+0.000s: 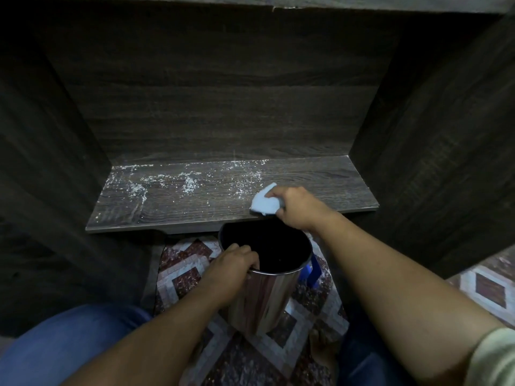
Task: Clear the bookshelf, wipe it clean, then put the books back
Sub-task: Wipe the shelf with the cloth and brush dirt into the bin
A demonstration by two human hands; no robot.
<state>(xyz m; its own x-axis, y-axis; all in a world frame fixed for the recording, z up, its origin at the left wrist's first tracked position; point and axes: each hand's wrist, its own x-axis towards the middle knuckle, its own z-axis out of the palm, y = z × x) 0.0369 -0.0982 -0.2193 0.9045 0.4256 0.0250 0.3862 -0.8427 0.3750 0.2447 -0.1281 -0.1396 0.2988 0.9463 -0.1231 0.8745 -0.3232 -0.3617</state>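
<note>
A dark wood-grain shelf board lies in front of me with no books on it. White dust and crumbs are scattered over its left and middle parts. My right hand presses a light blue cloth on the shelf near its front edge, right of middle. My left hand grips the rim of a shiny steel bin, held just below the shelf's front edge, under the cloth. The bin's inside looks dark.
Dark wooden side panels and a back panel enclose the shelf on left, right and rear. Below is a patterned tiled floor. A blue object shows behind the bin. My knee in blue jeans is at the lower left.
</note>
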